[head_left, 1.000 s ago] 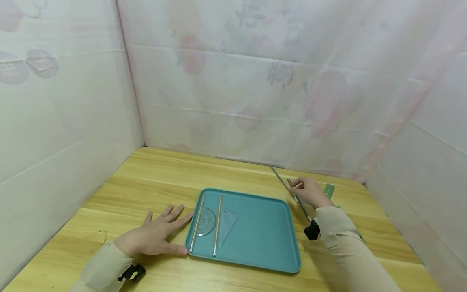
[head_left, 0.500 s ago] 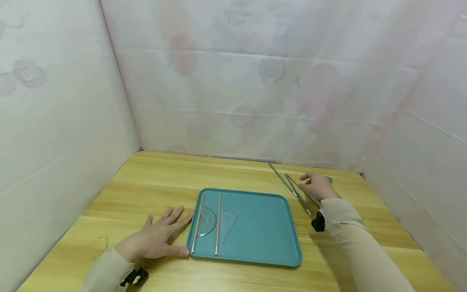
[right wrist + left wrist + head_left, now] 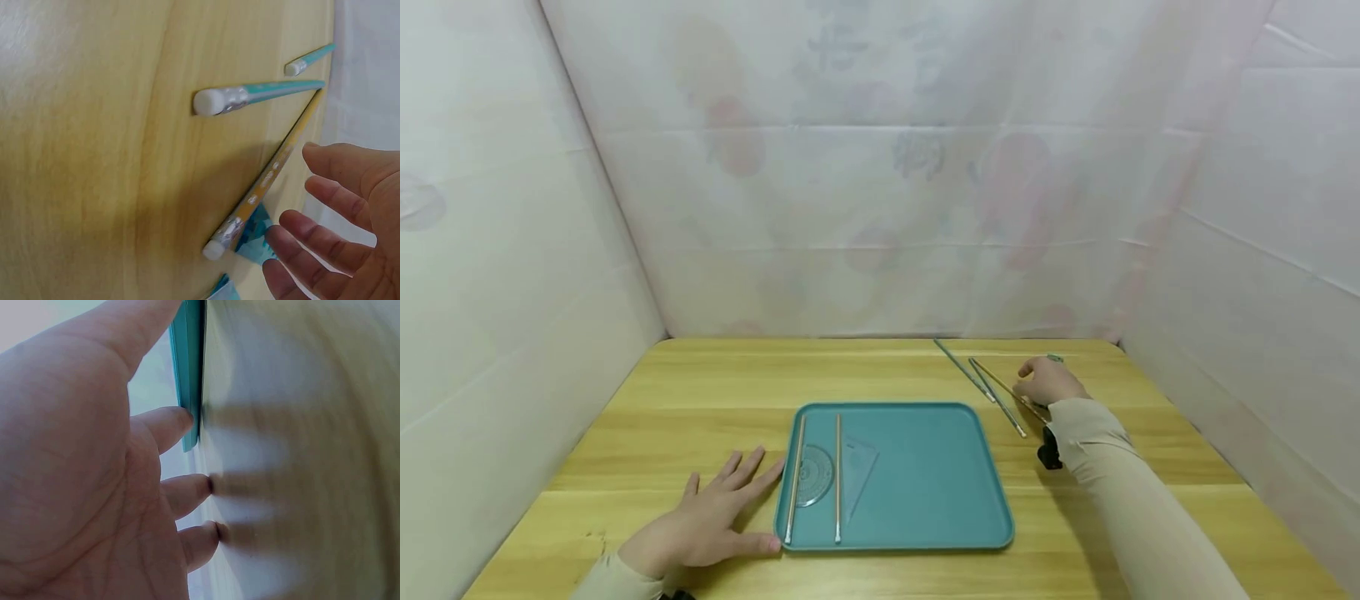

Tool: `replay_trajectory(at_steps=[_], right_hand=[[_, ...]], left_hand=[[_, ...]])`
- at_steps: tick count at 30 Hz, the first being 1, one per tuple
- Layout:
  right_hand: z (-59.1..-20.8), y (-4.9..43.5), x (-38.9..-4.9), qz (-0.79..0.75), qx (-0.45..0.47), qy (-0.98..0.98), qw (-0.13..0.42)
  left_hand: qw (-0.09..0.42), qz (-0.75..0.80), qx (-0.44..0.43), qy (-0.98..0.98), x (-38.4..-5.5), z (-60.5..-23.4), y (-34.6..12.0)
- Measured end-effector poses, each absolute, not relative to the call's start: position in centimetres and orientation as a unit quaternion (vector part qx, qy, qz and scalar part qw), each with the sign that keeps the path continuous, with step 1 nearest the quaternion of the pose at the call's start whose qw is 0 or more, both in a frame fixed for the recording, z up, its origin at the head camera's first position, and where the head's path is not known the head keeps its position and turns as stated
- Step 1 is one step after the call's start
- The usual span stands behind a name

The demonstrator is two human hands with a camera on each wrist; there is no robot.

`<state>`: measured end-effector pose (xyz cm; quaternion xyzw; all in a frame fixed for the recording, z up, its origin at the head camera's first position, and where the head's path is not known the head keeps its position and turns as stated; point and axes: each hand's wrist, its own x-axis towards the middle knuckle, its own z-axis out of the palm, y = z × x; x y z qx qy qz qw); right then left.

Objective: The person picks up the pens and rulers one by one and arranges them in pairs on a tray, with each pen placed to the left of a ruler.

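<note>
My left hand lies spread on the table, its forefinger and thumb at the left rim of the teal tray. In the left wrist view, fingertips touch the tabletop. My right hand hovers over the right side with relaxed fingers and holds nothing. Beside it lies a yellow pencil with a white eraser, apart from the fingertips. Two green pencils lie farther left. A blue-green, partly see-through piece shows beneath the yellow pencil in the right wrist view, its kind unclear.
Inside the tray lie two orange pencils, a clear protractor and a clear set square. A green end of something shows behind the right hand. Cloth walls border the table.
My right hand has shifted right, off the green pencils, and the yellow pencil has come into sight. The left hand stays by the tray. The head view has tilted slightly.
</note>
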<state>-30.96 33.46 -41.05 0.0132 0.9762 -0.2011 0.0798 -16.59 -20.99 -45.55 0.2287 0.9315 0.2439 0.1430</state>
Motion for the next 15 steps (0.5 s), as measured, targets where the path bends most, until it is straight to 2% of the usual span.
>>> replay_trajectory(at_steps=[15], right_hand=[[-40.9,34.5,-30.5,-0.180,0.012,0.982,0.054]], left_hand=[[0.142,0.232,0.244,0.931,-17.2,-44.0,-20.7]])
